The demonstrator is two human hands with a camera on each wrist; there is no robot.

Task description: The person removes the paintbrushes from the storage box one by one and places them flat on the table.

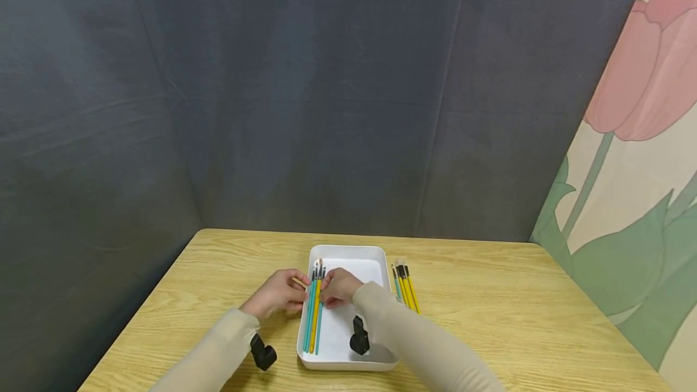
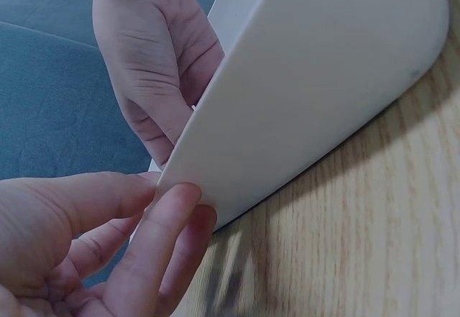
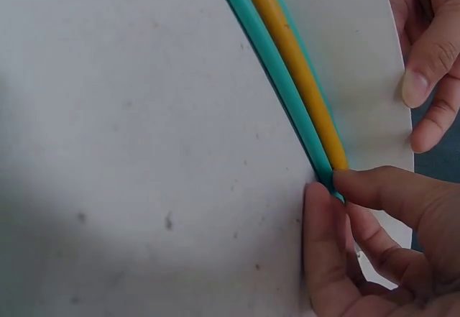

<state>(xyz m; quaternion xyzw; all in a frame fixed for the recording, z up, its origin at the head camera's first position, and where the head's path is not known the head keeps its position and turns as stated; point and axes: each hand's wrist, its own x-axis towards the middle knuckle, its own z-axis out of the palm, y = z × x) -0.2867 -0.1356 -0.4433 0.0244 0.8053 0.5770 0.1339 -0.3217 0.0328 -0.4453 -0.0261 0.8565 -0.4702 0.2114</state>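
Observation:
A white tray (image 1: 354, 259) stands lengthwise on the table. Along its left side lie several paintbrushes, bristles toward the far end: teal ones (image 1: 308, 319) by the wall, then a yellow brush (image 1: 313, 325), then another teal brush (image 1: 319, 331). My left hand (image 1: 279, 294) pinches the tray's left wall, thumb at the rim and fingers against the outside, as the left wrist view shows. Inside the tray, my right hand (image 1: 340, 287) pinches that rightmost teal brush (image 3: 277, 72) between thumb and fingers. In the right wrist view the yellow brush (image 3: 295, 65) runs right alongside it.
On the wooden table (image 1: 490, 307), just right of the tray, lies a group of yellow and teal brushes (image 1: 405, 286), partly hidden by my right sleeve. A dark grey curtain (image 1: 327, 107) hangs behind the table, with a tulip-painted wall (image 1: 642, 77) at right.

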